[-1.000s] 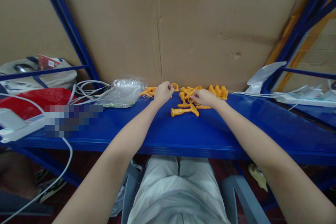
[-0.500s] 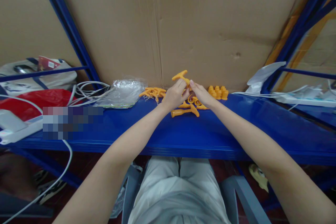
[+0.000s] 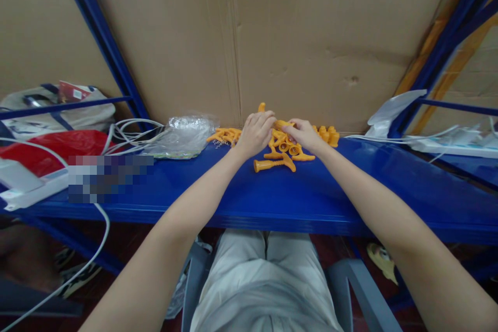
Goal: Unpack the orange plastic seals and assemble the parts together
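Left fingers (image 3: 267,120) are curled around an orange handle (image 3: 262,107) in the head view, its tip poking up beyond them. Right fingers (image 3: 300,127) pinch an orange tube (image 3: 283,124) just beside the left ones, raised over the surface (image 3: 272,197). Whether handle and tube are joined cannot be told, since the left fingers cover the spot where they would meet. Judging by the pose, the step in hand is working these two against each other; the next move seems to call for a firm left hold and careful turning or pressing from the right.

Nearer the person than the right fingers lie loose cups (image 3: 294,150), and nearer again a T-piece (image 3: 275,164), on its side. Left of the left fingers are chained handles (image 3: 227,136), with a plastic bag (image 3: 182,137) farther out. Past the right fingers stand grouped caps (image 3: 333,137), partly hidden by the hand.
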Tool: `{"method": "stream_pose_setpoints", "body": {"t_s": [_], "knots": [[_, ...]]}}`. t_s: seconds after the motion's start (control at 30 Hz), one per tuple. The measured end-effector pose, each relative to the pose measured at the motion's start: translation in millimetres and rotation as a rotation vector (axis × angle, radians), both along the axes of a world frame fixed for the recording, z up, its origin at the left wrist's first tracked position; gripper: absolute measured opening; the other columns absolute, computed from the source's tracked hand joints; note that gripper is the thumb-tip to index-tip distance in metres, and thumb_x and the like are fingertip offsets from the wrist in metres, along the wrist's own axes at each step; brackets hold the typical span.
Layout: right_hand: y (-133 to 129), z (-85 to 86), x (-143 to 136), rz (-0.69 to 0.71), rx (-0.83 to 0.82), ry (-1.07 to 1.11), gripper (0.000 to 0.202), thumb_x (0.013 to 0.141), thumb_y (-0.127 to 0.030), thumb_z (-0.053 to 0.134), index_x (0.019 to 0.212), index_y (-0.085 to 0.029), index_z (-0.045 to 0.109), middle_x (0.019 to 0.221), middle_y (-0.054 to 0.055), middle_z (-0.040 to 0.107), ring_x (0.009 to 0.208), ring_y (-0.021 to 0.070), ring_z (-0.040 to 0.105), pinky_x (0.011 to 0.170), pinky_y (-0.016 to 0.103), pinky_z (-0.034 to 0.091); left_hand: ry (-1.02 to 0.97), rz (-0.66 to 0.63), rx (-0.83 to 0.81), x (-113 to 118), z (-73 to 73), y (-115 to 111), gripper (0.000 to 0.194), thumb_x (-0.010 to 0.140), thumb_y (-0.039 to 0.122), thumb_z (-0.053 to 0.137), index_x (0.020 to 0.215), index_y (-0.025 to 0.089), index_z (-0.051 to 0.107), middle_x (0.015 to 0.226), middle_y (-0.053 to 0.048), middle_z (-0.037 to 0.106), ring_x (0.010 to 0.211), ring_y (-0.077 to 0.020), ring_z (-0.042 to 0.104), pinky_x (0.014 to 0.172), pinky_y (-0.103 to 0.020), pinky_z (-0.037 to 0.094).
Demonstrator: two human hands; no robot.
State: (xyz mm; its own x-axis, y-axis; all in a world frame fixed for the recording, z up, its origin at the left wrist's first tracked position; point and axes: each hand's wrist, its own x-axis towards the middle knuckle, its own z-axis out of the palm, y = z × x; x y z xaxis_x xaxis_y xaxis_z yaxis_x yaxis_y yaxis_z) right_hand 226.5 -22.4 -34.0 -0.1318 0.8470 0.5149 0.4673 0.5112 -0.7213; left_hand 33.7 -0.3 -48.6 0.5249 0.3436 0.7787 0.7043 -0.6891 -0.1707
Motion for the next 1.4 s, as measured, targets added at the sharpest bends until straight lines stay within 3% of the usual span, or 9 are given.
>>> {"method": "stream_pose_setpoints", "body": {"t_s": [0.2,0.3,0.43,0.63,0.83,1.0,1.2,1.3,1.4], "knots": [[-2,-0.9,8,0.018,0.026,-0.071,0.039,0.082,-0.054,0.065,0.065,-0.022,0.051,0.057,-0.005,0.047,0.056,0.011,0.043,0.056,0.026,0.033,0.072,0.02,-0.108,-4,-3.8,6,0.031,0.1,0.02,0.037,0.114,0.021,0.065,0.113,-0.008,0.073,0.115,-0.023,0.064,0.126,-0.055,0.021],[-2,-1.1,11,0.023,0.002,-0.097,0.039,0.082,-0.052,0.065,0.064,-0.022,0.049,0.055,-0.005,0.045,0.055,0.0105,0.041,0.056,0.025,0.031,0.092,-0.01,-0.173,-3,-6.6,8,0.027,0.099,0.022,0.042,0.113,0.02,0.065,0.113,-0.009,0.073,0.114,-0.0237,0.064,0.121,-0.053,0.033],[0,-1.1,11,0.058,-0.022,-0.115,0.039,0.082,-0.052,0.066,0.065,-0.022,0.049,0.055,-0.006,0.045,0.055,0.0102,0.041,0.055,0.025,0.031,0.125,-0.074,-0.264,-3,-7.1,11,0.027,0.099,0.022,0.041,0.107,0.017,0.066,0.11,-0.012,0.073,0.108,-0.0247,0.065,0.101,-0.043,0.05],[3,-0.9,16,0.146,-0.1,-0.135,0.042,0.082,-0.056,0.068,0.066,-0.021,0.053,0.057,-0.005,0.048,0.054,0.0098,0.042,0.054,0.025,0.032,0.172,-0.027,-0.281,-3,-5.1,6,0.028,0.099,0.025,0.04,0.101,0.017,0.066,0.104,-0.013,0.072,0.104,-0.0264,0.064,0.093,-0.041,0.052],[12,-3.9,31,0.192,-0.088,-0.304,0.054,0.073,-0.071,0.069,0.077,-0.017,0.073,0.064,-0.001,0.059,0.061,0.0126,0.047,0.06,0.028,0.036,0.277,0.036,-0.258,1,-3.9,-3,0.032,0.098,0.027,0.039,0.098,0.015,0.068,0.098,-0.015,0.072,0.097,-0.0273,0.065,0.083,-0.038,0.051],[17,-4.5,38,0.217,-0.075,-0.498,0.047,0.078,-0.066,0.07,0.084,-0.02,0.08,0.07,0.0,0.066,0.07,0.017,0.055,0.073,0.032,0.044,0.313,0.02,-0.252,4,-5.6,-6,0.031,0.096,0.026,0.041,0.095,0.014,0.07,0.094,-0.014,0.072,0.091,-0.0262,0.066,0.08,-0.037,0.051],[6,-0.4,22,0.011,-0.024,-0.794,0.026,0.091,-0.043,0.068,0.093,-0.02,0.08,0.082,0.006,0.073,0.079,0.0212,0.064,0.077,0.031,0.043,0.304,0.036,-0.263,4,-6.4,-5,0.031,0.094,0.027,0.043,0.096,0.015,0.071,0.094,-0.013,0.072,0.092,-0.0254,0.066,0.08,-0.035,0.051],[-3,3.8,13,-0.114,0.051,-0.945,0.025,0.097,-0.038,0.06,0.102,-0.02,0.078,0.096,0.009,0.077,0.09,0.024,0.067,0.079,0.031,0.041,0.266,0.054,-0.272,2,-6.9,-2,0.031,0.095,0.029,0.042,0.096,0.015,0.07,0.095,-0.013,0.072,0.094,-0.0262,0.066,0.082,-0.036,0.052],[-8,6.2,9,-0.148,0.158,-1.038,0.029,0.1,-0.036,0.055,0.111,-0.019,0.076,0.106,0.012,0.077,0.101,0.0264,0.067,0.082,0.033,0.039,0.224,0.059,-0.278,1,-7.2,2,0.03,0.095,0.029,0.043,0.097,0.016,0.07,0.095,-0.012,0.073,0.096,-0.0265,0.066,0.085,-0.037,0.052]]}}
